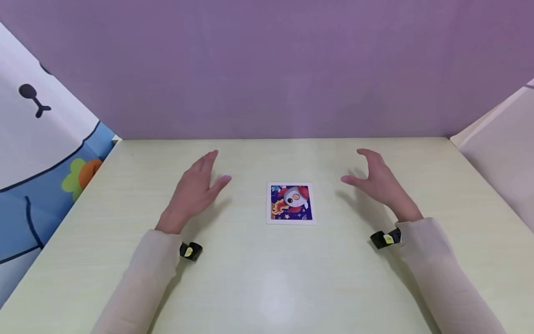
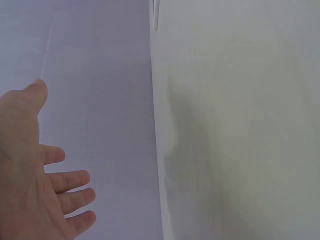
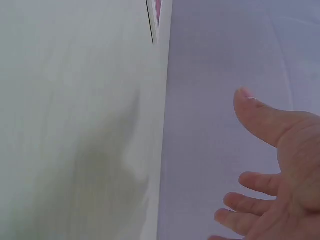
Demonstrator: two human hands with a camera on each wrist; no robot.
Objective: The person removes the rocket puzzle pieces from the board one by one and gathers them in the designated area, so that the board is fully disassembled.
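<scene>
- You are holding your left hand above the table, left of the picture card, with the fingers straight and spread, gripping nothing. The left wrist view is showing the same: relaxed fingers with only the purple wall behind them.
- The card is lying flat near the middle of the table, between your two hands and touched by neither. It is showing a rocket on a dark blue ground inside a white border.
- Your right hand is hovering right of the card, equally apart from it, thumb pointing inward, fingers loose and holding nothing; the right wrist view is confirming an unclenched palm.
- To my eye, you are approaching the card from both sides. A thin, flat card probably gives little edge to pinch, so I would be bringing the fingertips down low at its border, or sliding it with a light flat press, rather than grabbing from above.
- Keeping both hands level and moving slowly should be stopping the card from skidding away.
</scene>
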